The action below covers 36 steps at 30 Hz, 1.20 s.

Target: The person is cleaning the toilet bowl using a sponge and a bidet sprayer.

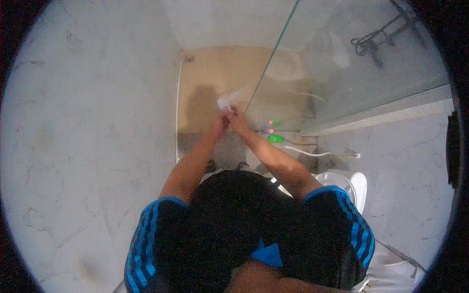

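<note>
My left hand and my right hand meet in front of me, over the tan shower floor and beside the edge of a glass panel. A blurred white object juts out from the fingers, and a pale streak runs from it up to the right. The fingers of my right hand appear closed on this object. How my left fingers lie is hidden by blur and overlap. To the right of the hands stand a green bottle and a small orange and blue item.
The glass panel rises close to my right hand. A white hose runs to a wall fitting. A white toilet with a raised lid or seat is beside my right arm. A marbled wall is at left; a floor drain lies in the far corner.
</note>
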Each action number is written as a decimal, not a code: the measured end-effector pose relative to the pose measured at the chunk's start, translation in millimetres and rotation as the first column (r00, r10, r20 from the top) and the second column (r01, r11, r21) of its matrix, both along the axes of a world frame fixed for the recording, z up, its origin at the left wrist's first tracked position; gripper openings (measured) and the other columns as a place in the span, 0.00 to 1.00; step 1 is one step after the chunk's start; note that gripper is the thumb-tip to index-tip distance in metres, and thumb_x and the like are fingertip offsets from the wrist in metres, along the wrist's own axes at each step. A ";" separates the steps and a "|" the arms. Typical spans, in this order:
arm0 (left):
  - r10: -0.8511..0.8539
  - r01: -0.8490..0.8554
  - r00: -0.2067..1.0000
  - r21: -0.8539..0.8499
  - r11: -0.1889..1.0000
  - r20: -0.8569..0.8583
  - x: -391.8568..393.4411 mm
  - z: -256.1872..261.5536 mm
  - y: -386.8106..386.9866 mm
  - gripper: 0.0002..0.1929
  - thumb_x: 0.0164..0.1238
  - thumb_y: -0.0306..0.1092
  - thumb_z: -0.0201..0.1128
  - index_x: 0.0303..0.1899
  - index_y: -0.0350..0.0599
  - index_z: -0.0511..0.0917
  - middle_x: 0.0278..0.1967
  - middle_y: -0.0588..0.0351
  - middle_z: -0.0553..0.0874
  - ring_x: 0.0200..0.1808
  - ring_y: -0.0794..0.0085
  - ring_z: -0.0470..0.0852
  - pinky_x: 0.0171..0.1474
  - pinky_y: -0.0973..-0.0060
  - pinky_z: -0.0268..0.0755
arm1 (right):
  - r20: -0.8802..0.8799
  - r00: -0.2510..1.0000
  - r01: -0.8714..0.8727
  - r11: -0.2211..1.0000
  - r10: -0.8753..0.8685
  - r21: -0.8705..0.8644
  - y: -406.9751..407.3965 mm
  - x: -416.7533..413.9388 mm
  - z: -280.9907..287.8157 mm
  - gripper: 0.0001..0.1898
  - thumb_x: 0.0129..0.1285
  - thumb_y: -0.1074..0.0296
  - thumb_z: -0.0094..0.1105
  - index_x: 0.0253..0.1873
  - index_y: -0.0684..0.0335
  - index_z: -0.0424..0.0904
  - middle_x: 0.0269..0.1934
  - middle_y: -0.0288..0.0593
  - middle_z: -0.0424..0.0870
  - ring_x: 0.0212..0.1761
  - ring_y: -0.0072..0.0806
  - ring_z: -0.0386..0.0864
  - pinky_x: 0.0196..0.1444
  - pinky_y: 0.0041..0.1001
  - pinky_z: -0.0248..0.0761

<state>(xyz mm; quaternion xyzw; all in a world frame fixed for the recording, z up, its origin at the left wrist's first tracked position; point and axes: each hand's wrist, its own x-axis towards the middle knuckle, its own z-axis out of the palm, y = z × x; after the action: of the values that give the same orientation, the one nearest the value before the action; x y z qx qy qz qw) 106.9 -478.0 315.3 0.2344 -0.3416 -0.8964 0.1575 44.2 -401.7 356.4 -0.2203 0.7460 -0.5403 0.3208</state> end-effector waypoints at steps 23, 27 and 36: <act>-0.062 0.063 0.995 0.012 0.998 -0.081 6.9 -15.5 -2.2 0.17 0.64 0.44 0.45 0.46 0.41 0.69 0.39 0.56 0.77 0.42 0.69 0.75 0.48 0.73 0.66 | 0.046 0.999 -0.018 0.996 0.022 -0.090 -0.5 2.3 -17.3 0.29 0.55 0.47 0.52 0.51 0.68 0.66 0.44 0.54 0.74 0.47 0.40 0.72 0.49 0.32 0.64; -0.036 0.037 0.996 0.009 0.999 -0.077 -2.1 -21.0 -1.7 0.17 0.64 0.44 0.45 0.46 0.41 0.69 0.39 0.57 0.77 0.42 0.68 0.75 0.48 0.73 0.66 | 0.081 0.997 0.018 0.999 -0.015 -0.041 0.3 -2.3 -17.6 0.28 0.55 0.48 0.52 0.51 0.68 0.66 0.44 0.53 0.74 0.47 0.39 0.71 0.49 0.31 0.64; 0.047 -0.048 0.999 0.069 0.996 0.013 -5.2 -8.3 6.9 0.17 0.64 0.43 0.46 0.46 0.40 0.69 0.40 0.56 0.77 0.43 0.68 0.74 0.50 0.72 0.65 | 0.102 0.995 0.012 0.995 -0.002 -0.101 -0.1 -7.0 -25.5 0.29 0.55 0.48 0.53 0.51 0.71 0.65 0.44 0.54 0.73 0.47 0.39 0.72 0.49 0.31 0.64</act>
<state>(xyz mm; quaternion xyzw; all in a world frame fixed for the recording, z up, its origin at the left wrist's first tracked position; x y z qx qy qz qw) 101.6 -471.1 307.0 0.2527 -0.3055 -0.9024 0.1686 37.2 -401.8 330.9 -0.2060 0.7010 -0.5893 0.3449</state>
